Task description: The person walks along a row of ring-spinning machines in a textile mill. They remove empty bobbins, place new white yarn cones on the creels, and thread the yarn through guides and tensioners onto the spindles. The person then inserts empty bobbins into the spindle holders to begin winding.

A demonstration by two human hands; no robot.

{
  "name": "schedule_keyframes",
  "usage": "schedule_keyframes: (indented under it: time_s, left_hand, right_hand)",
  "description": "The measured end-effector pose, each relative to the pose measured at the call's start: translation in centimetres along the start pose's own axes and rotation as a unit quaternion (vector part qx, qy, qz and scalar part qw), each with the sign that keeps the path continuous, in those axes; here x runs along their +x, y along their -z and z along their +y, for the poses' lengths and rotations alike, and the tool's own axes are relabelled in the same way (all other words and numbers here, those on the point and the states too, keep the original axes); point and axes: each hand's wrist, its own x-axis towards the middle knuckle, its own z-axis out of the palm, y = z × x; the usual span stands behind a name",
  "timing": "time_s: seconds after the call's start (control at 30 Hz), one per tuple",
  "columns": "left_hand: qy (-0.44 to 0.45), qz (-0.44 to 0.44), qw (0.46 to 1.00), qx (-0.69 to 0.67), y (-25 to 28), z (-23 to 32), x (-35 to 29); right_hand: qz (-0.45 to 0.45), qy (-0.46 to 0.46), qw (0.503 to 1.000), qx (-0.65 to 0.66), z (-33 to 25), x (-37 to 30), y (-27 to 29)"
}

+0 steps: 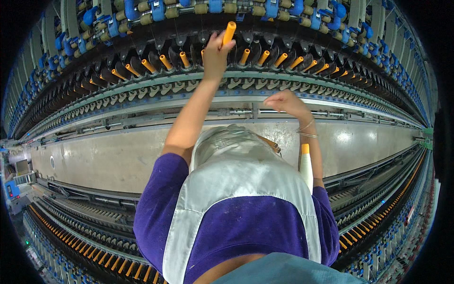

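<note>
My left hand [216,53] reaches over the row of spindles on the spinning frame. Its fingers grip an orange bobbin tube [229,32], tilted with its top end up. My right hand [286,102] hovers over the machine's front rail, fingers curled and pressed together; whatever they may pinch is too small to make out. Between my right forearm and my apron [246,170] is a white yarn-wound bobbin [306,166] with an orange tip; what supports it is hidden. Brownish stick-like ends [270,143] poke out at the apron's front.
Orange tubes [184,59] stand on spindles in a long curved row to both sides. Above them run blue-and-tan drafting rollers [201,8]. A metal rail [236,112] edges the machine along the pale floor [104,154]. Behind me stands another frame with orange tubes [106,260].
</note>
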Motion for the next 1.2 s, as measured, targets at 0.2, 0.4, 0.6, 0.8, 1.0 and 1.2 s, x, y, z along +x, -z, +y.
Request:
schedule_keyframes:
  time_s: [0.2,0.4,0.6,0.8,1.0,1.2]
  left_hand:
    - [0.126,-0.071,0.989,-0.026,-0.9,1.6,0.4]
    - [0.066,-0.066,0.982,-0.165,-0.3,2.6,4.6]
    - [0.052,0.101,0.994,0.000,-3.4,-0.7,-1.4]
    - [0.133,-0.025,0.980,0.144,-5.5,-5.8,-3.2]
    - [-0.015,0.071,0.978,0.196,-5.3,-7.6,-6.3]
    - [-0.022,0.042,0.997,0.064,-5.9,-5.8,-2.3]
  right_hand:
    - [0.087,0.084,0.992,0.023,-6.0,0.6,2.4]
    - [0.069,0.094,0.978,0.174,-6.7,2.7,2.3]
    - [0.116,0.187,0.942,0.254,-9.7,1.4,4.0]
    - [0.123,0.297,0.914,0.247,-16.4,0.8,5.7]
    - [0.188,0.381,0.881,0.208,-21.4,-0.5,4.6]
    - [0.172,0.433,0.860,0.208,-22.5,-2.0,4.9]
